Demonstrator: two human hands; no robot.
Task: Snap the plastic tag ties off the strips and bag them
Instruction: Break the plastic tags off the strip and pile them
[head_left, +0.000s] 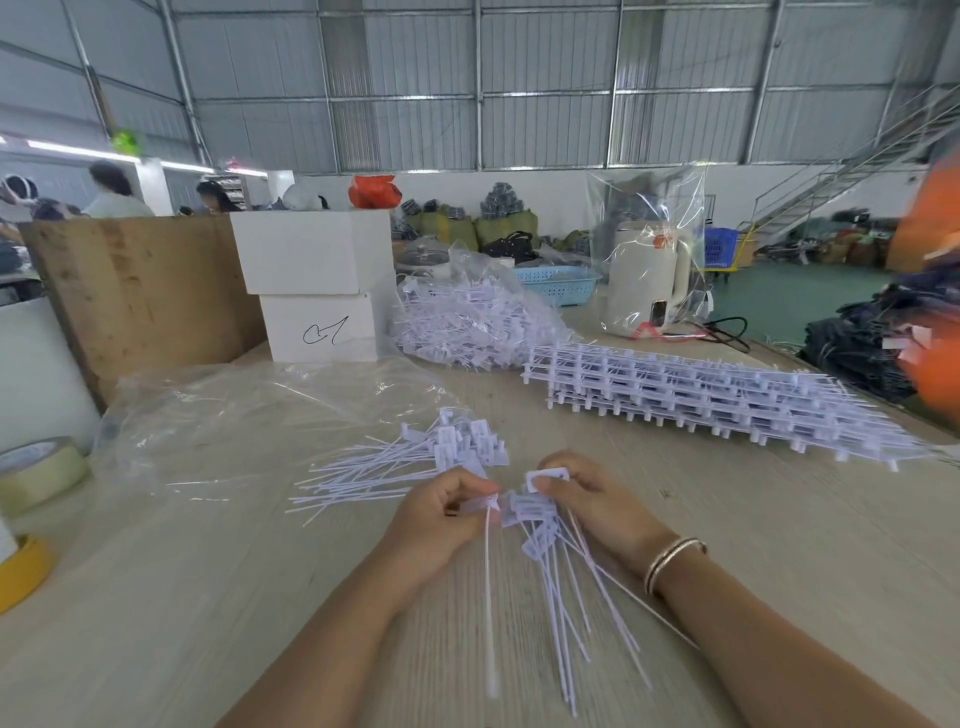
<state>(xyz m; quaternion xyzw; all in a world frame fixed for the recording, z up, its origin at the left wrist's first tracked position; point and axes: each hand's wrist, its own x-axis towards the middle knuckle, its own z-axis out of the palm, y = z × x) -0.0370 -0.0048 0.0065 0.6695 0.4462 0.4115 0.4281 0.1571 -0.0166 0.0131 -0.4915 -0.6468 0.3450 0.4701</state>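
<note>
Pinching tag ties (540, 525), both hands (441, 519) (597, 501), seemingly.

White tag ties (540, 525) bunched between both hands (tails toward viewer).

Tie tails (566, 670): smeared by motion blur below my hands, so I cannot count them.
Tag print (535, 506): too small and soft to read.
My left hand (441, 512): fingertips curl under, hidden behind the tag I pinch.
My right hand (587, 499): palm side hidden, and the grip on the bunch is partly covered by the tags.
Forearms: cut off by the bottom edge.
Yellow tape roll (21, 571): cut by the left edge.
Orange shape (935, 291): blurred, cut by the right edge, cannot tell what it is.
Bagged ties (467, 325): a tangle, single pieces cannot be made out.
</note>
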